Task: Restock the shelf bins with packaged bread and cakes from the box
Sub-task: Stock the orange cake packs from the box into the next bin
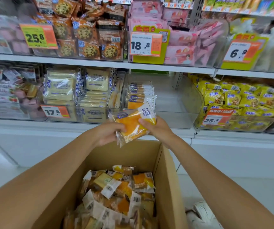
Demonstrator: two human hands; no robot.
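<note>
Both hands hold a small stack of orange-and-white cake packets (132, 123) above the open cardboard box (169, 171). My left hand (107, 133) grips the stack's left end. At the right end my right hand (156, 127) has its thumb curled over the top packet. The stack hovers just in front of a clear shelf bin (174, 113) on the lower shelf, where a row of the same packets (139, 94) stands at the bin's left side. The box holds several more mixed bread and cake packets (121, 194).
Left of that bin stands a bin of pale toast packs (76, 90) tagged 17.8; to the right, yellow packets (237, 100) tagged 25.8. The upper shelf carries cookie packs (85, 35) and pink packs (185, 42). A white shoe (202, 212) is beside the box on the floor.
</note>
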